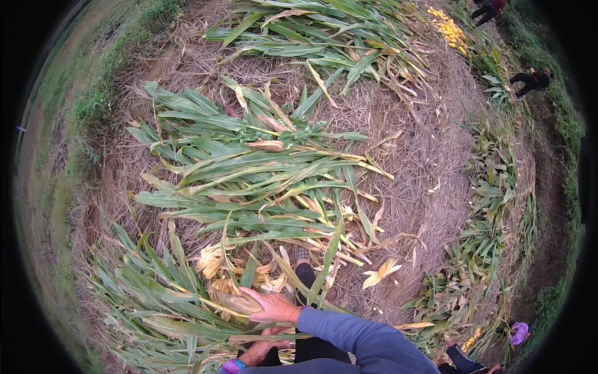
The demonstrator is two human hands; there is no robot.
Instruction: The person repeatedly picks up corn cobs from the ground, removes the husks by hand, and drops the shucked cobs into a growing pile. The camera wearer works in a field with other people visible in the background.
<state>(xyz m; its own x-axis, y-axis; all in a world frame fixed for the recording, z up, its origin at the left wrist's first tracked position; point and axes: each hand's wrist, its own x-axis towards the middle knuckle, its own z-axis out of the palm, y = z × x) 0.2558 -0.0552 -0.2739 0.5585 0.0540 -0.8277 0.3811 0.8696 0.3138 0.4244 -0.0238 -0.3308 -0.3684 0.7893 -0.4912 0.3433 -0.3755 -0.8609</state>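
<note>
An ear of corn in its dry brown husk is in my right hand, which reaches over it from the right. Below it, my left hand has its fingers bent around a green corn stalk; a long leaf crosses this hand and hides part of the grip. Cut corn plants with long green leaves lie in a heap to the left of both hands. Just beyond the ear, peeled pale husks are piled on the ground.
More cut corn stalks lie in rows ahead, one bearing a husked ear. A loose husk rests on the straw. Yellow cobs are heaped far right. People stand beyond; another is at lower right, near a purple hat.
</note>
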